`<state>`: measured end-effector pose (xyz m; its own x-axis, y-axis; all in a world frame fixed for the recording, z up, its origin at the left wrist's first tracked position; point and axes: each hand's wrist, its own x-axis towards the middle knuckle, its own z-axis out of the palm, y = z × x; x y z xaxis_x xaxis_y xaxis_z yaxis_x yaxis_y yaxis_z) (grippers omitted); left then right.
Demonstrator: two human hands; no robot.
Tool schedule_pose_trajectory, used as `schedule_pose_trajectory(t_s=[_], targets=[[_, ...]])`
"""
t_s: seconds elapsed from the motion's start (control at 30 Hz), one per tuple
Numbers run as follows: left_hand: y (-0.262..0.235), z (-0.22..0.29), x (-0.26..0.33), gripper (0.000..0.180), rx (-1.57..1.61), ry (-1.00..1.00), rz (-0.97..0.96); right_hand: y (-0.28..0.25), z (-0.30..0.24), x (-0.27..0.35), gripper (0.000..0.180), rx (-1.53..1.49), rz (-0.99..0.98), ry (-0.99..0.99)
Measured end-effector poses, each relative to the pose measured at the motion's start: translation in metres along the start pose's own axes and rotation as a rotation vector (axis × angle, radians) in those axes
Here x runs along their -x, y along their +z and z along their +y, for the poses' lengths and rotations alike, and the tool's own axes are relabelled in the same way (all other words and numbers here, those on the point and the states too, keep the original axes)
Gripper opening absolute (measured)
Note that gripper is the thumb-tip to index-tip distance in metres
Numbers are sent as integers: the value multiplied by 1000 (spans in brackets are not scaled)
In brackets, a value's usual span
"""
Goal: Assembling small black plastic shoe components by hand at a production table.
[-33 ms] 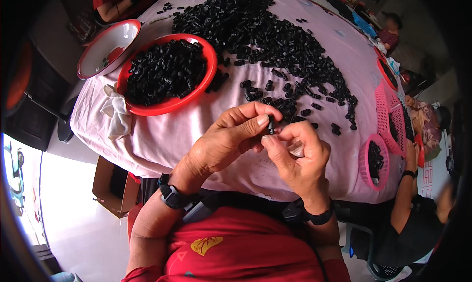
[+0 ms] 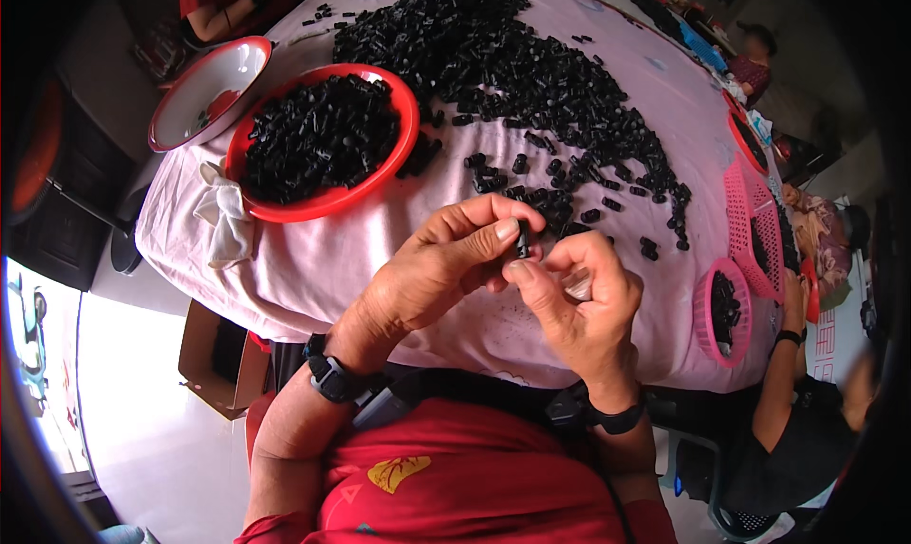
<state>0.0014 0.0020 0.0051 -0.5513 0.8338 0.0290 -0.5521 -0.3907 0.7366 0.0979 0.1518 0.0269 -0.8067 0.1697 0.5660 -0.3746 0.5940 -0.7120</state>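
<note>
L hand (image 2: 432, 269) & R hand (image 2: 579, 302) are meeting over the near table (image 2: 313, 269) edge, both pinching one small black part (image 2: 522, 239), fingers closed on it, thumbs touching its sides. Beyond, a red bowl (image 2: 403, 98) w/ black parts is sitting left, and a loose pile (image 2: 531, 70) is spreading across the cloth.

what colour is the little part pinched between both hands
Black, seen in the head view: the small part between left hand and right hand.

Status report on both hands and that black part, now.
Left hand and right hand both pinch one small black part, grip shut. Loose black parts heaped on the pink tablecloth beyond. Red bowl full, left. Nothing blocking.
</note>
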Motion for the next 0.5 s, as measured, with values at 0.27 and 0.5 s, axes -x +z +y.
schedule_pose_trajectory(t_s=[0.27,0.5], targets=[[1,-2,1,31,13,-47,-89,-4,3,-4,44,147,-86,68],[4,-6,-4,33,41,-58,-73,-6,6,-5,53,293,-104,23]])
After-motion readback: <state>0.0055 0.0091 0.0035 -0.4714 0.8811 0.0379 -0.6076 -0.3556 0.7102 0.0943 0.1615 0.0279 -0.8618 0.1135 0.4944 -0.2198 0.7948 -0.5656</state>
